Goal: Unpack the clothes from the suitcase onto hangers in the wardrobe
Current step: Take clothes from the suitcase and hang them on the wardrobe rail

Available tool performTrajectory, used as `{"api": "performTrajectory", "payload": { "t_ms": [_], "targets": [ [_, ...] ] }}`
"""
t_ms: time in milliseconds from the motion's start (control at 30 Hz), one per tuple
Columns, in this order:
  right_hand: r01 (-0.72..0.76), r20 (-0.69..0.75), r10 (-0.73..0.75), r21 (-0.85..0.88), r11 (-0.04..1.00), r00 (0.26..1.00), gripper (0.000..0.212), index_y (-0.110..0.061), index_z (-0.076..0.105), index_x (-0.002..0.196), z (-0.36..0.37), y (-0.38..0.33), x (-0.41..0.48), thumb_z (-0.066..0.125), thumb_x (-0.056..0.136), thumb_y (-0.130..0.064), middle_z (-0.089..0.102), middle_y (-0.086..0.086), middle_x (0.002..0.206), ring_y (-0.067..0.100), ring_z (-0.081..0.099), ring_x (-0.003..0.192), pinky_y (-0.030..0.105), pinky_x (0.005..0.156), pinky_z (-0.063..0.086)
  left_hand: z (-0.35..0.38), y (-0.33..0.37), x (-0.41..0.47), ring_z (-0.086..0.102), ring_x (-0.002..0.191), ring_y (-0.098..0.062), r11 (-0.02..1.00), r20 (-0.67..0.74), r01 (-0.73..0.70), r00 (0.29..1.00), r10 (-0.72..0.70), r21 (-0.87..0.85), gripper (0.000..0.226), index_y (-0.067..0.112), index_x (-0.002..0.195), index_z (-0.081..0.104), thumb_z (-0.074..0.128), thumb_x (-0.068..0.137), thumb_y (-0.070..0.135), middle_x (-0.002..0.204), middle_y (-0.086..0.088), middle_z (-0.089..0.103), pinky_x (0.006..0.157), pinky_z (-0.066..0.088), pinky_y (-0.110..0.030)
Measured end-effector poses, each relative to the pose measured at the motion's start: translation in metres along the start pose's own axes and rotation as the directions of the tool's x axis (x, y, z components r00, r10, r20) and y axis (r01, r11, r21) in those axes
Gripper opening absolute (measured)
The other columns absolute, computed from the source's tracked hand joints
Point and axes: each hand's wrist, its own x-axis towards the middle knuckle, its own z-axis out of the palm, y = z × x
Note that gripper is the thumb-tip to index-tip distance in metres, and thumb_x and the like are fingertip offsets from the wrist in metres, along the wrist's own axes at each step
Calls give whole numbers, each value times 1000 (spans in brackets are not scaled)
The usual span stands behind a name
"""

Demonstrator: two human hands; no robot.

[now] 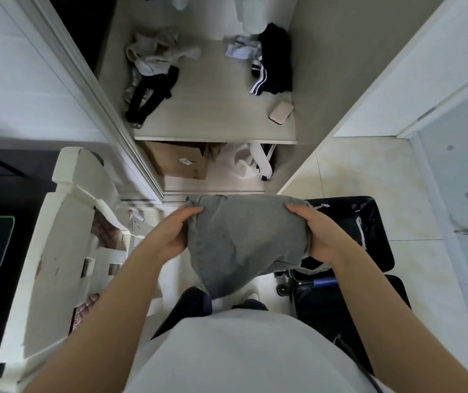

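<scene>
the left hand (pixel 170 235) and right hand (pixel 317 235) each grip a side of a bunched grey sweat garment (pixel 244 239), fingers (pixel 295 209) curled round the cloth, holding it up between the open suitcase (pixel 376 214) and the wardrobe (pixel 215 139). no hanger is in hand, and loose clothes (pixel 153 58) lie on the wardrobe shelf, so the hanging looks mostly undone.

Plain grey soft fabric garment (pixel 244 239) was unpatterned, open black soft-sided suitcase (pixel 377 245) was solid black, folded black fabric trousers (pixel 273 66) had white stripes, crumpled cream fleece top (pixel 153 52) was plain, flat wooden wardrobe shelf (pixel 213 109) pale beige, square cardboard box (pixel 179 163) brown.
</scene>
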Motion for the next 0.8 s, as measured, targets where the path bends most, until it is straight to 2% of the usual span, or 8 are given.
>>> {"api": "performTrajectory", "payload": {
  "t_ms": [100, 200, 300, 433, 533, 600, 700, 800],
  "targets": [
    [-6, 31, 6, -1, 1000, 999, 15, -15, 64, 102, -19, 3, 0, 60, 90, -23, 72, 4, 92, 19, 68, 80, 33, 63, 52, 1, 17, -2, 60, 114, -25, 980, 42, -104, 994, 98, 171, 31, 9, 123, 59, 57, 92, 13, 122, -11, 64, 95, 49, -39],
    [20, 29, -21, 38, 999, 999, 31, 0, 63, 115, -38, 2, 2, 64, 85, -9, 67, 18, 115, 28, 68, 97, 39, 77, 56, 10, 28, -9, 63, 103, -22, 939, 19, -186, 982, 189, 288, 20, 7, 112, 62, 57, 92, 9, 111, -11, 67, 86, 52, -30],
    [15, 61, -24, 148, 989, 998, 28, 1, 62, 114, -50, 0, 2, 58, 87, -6, 69, 16, 105, 27, 69, 92, 36, 77, 56, 12, 37, -9, 64, 96, -22, 891, 11, -233, 969, 248, 390, 14, 7, 102, 66, 62, 90, 13, 100, -9, 70, 78, 53, -28],
    [-19, 23, 12, 298, 954, 1000, 30, -1, 61, 117, -54, 0, 9, 59, 89, -13, 69, 14, 100, 28, 66, 93, 38, 77, 52, 12, 42, -2, 65, 97, -32, 829, -118, -211, 942, 314, 517, 24, 4, 93, 70, 73, 81, 25, 98, -18, 71, 89, 51, -44],
    [-7, -22, 14, 255, 967, 1000, 34, 1, 59, 120, -48, 1, 10, 61, 89, -14, 67, 15, 104, 28, 65, 94, 38, 72, 53, 10, 42, 1, 65, 95, -34, 836, -197, -189, 923, 330, 515, 36, -4, 96, 68, 75, 78, 27, 99, -22, 70, 91, 50, -46],
    [10, -19, -5, 254, 967, 1000, 40, 3, 58, 124, -48, 2, 10, 61, 89, -17, 67, 16, 106, 28, 65, 98, 37, 73, 53, 6, 39, 0, 64, 88, -31, 867, -238, -187, 916, 324, 461, 41, -8, 97, 66, 76, 78, 27, 95, -21, 69, 85, 51, -41],
    [-5, 22, -3, 338, 941, 1000, 46, 5, 56, 124, -52, 3, 9, 54, 94, -31, 65, 19, 114, 32, 62, 110, 40, 82, 51, -4, 28, 3, 62, 86, -25, 906, -288, -181, 908, 303, 382, 31, -4, 96, 67, 71, 84, 24, 94, -17, 68, 74, 49, -31],
    [-23, 41, 8, 357, 934, 999, 51, 4, 53, 127, -57, 8, 10, 43, 99, -36, 66, 21, 115, 32, 64, 106, 41, 84, 49, -18, 15, 8, 66, 92, -26, 942, -265, -89, 947, 181, 323, 35, 3, 117, 59, 69, 86, 17, 108, -18, 67, 70, 53, -31]
  ]
}}
